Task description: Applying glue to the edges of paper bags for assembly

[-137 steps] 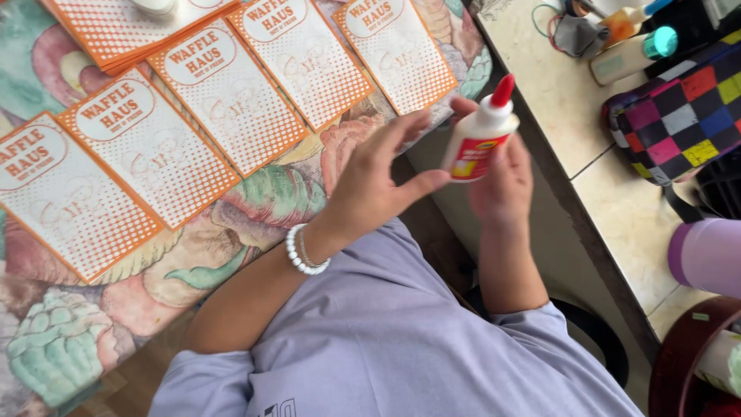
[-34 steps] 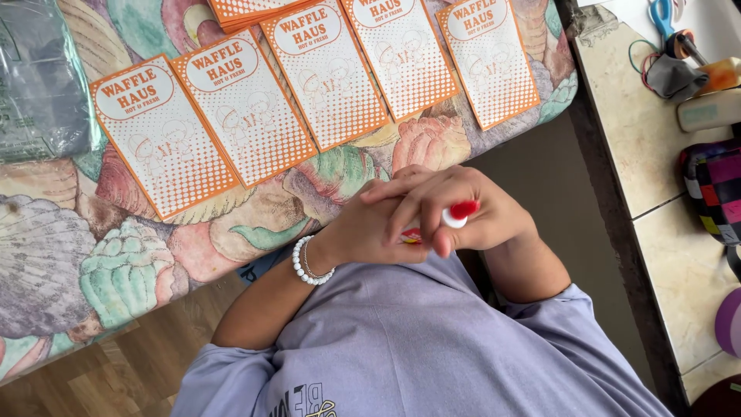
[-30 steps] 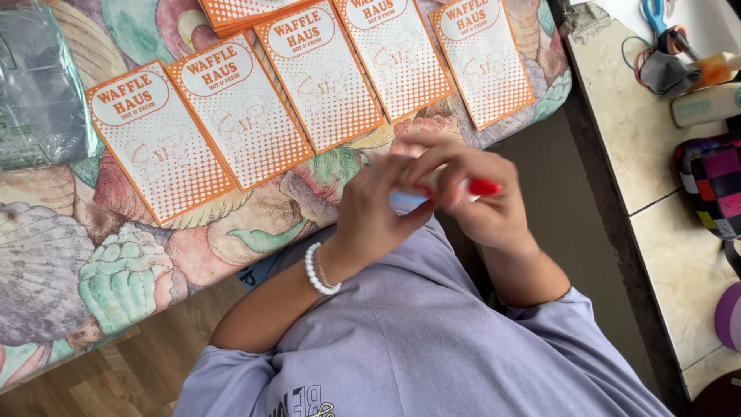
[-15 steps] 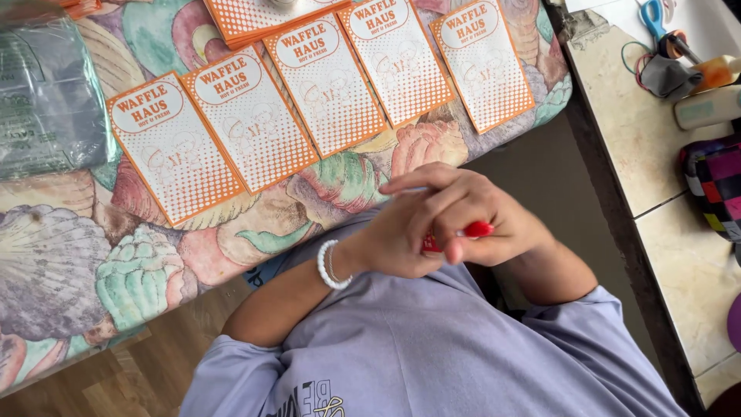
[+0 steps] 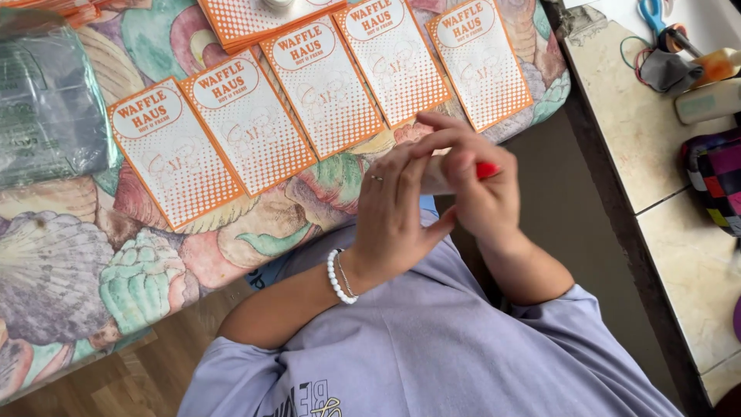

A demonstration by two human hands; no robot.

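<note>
Both hands meet over my lap: my right hand (image 5: 482, 205) grips the red-capped glue bottle (image 5: 463, 171), my left hand (image 5: 397, 212) curls around its body, just off the worktop (image 5: 69, 262) edge below four orange cards (image 5: 324, 85).

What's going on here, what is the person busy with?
A person in a lilac shirt holds a small white glue bottle with a red cap between both hands, close to the chest. The right hand grips it, and the left hand, with a bead bracelet at the wrist, closes over its body. Ahead, on a shell-patterned tablecloth, orange and white printed cards lie in a row.
</note>
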